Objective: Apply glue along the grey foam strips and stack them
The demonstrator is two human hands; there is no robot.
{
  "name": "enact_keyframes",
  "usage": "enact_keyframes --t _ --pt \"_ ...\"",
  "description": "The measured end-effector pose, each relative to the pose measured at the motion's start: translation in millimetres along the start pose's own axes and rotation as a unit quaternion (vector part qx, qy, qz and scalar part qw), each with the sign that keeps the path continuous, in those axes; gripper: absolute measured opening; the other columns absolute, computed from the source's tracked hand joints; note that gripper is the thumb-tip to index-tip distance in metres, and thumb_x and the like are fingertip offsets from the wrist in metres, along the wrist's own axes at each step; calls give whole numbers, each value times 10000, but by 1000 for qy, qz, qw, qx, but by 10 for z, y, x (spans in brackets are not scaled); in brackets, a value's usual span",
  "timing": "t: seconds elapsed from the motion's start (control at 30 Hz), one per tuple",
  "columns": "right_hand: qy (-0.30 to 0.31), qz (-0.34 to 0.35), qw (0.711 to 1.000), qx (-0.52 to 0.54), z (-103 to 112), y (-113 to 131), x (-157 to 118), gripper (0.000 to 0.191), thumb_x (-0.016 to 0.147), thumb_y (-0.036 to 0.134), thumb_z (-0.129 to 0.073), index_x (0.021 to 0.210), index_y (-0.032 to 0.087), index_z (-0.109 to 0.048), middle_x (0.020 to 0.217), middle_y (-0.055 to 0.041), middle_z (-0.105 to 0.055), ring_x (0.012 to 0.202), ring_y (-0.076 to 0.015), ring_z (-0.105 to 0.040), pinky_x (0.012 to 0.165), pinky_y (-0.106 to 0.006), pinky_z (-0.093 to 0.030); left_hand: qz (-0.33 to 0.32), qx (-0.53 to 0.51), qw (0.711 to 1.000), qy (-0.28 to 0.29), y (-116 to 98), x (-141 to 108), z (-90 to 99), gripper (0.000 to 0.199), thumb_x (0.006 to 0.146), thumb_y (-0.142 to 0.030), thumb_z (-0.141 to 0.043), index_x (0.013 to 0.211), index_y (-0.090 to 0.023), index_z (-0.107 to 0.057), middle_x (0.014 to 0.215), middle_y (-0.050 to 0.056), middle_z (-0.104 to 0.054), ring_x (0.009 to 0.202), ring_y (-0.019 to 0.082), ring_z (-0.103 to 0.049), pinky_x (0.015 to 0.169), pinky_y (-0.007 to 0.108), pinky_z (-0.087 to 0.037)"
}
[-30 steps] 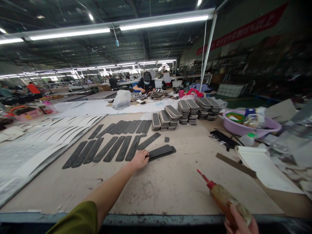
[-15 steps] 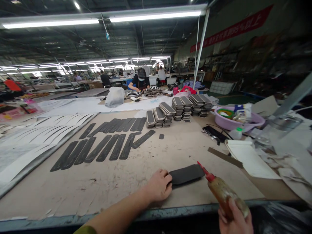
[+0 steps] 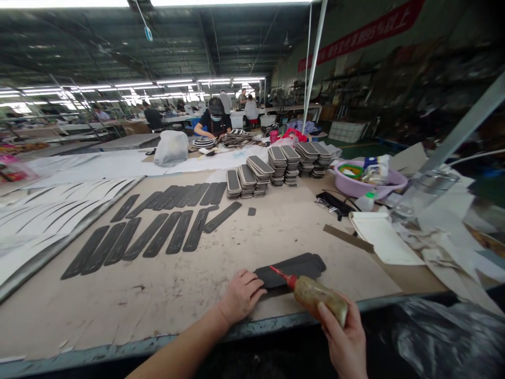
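Observation:
My left hand (image 3: 241,295) rests at the left end of several overlapping dark strips (image 3: 294,269) near the table's front edge, its fingers bent together over that end. My right hand (image 3: 343,329) is wrapped round a brownish squeeze bottle (image 3: 320,299) with a red nozzle. The nozzle tip points left, over the dark strips; whether it touches them I cannot tell. Rows of dark rounded strips (image 3: 152,234) lie on the brown table covering (image 3: 158,302) to the left.
Stacks of light-edged dark pieces (image 3: 248,176) stand at the back. On the right are a purple basin (image 3: 371,181), black scissors (image 3: 333,205), a flat brown bar (image 3: 347,238) and a white pad (image 3: 386,239). A person (image 3: 213,123) sits beyond the table.
The bottle in my right hand has moved left, its nozzle now over the dark strips, which look more spread. The camera view has shifted.

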State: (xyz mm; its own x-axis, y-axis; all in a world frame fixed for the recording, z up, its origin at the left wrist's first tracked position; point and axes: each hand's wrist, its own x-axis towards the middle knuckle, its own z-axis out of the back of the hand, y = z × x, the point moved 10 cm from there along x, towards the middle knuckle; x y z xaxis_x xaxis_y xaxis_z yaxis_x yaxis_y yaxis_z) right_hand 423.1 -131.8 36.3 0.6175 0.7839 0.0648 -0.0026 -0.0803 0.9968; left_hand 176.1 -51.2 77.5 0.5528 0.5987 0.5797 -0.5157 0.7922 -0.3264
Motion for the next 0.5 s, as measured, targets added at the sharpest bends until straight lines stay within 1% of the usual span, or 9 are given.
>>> enact_keyframes --t 0.07,0.13,0.23,0.3,0.33,0.4,0.5 --pt "-11 -4 1000 7 20 -8 9 623 666 505 -804 1145 199 -548 983 -60 -616 748 -204 -589 580 -266 -488 33 6 999 14 73 44 -26 136 881 -293 -611 907 -160 -608 806 51 -645 751 197 -569 715 369 -499" --pt "-23 -19 999 23 43 -26 16 624 674 502 -803 1153 210 -531 951 -46 -616 709 -191 -585 546 -252 -474 52 -3 998 33 120 75 -44 168 852 -308 -644 903 -158 -589 821 56 -646 777 210 -578 725 377 -512" --pt "-31 -40 998 40 58 -52 13 617 689 487 -797 1168 222 -512 941 -37 -609 684 -180 -580 511 -230 -451 31 -47 997 45 88 59 4 105 843 -199 -606 936 -157 -580 1012 89 -646 936 217 -588 835 377 -523" --pt "-29 -40 998 32 61 -48 1 611 687 482 -797 1163 220 -518 955 -40 -605 697 -181 -579 514 -228 -448 17 -60 998 32 84 -9 95 158 833 -136 -565 989 -150 -585 1148 118 -603 1055 225 -562 922 393 -502" --pt "-25 -36 999 21 55 -38 -8 609 685 482 -797 1161 217 -524 969 -44 -604 708 -183 -578 521 -231 -451 17 -55 998 21 102 -56 147 190 831 -124 -554 1016 -145 -588 1176 130 -585 1089 233 -547 946 407 -492" --pt "-13 -21 1000 -7 28 0 -32 607 681 483 -795 1154 204 -536 998 -55 -603 733 -191 -576 549 -246 -463 20 -39 999 2 154 -160 221 204 842 -121 -547 1037 -145 -605 1157 136 -579 1093 238 -543 943 413 -494" --pt "13 11 998 -52 -70 108 -80 590 685 481 -788 1139 186 -551 1017 -69 -604 786 -214 -579 622 -284 -490 17 -23 1000 -11 206 -272 235 174 881 -123 -527 1012 -164 -635 1034 102 -616 963 197 -582 846 349 -534"
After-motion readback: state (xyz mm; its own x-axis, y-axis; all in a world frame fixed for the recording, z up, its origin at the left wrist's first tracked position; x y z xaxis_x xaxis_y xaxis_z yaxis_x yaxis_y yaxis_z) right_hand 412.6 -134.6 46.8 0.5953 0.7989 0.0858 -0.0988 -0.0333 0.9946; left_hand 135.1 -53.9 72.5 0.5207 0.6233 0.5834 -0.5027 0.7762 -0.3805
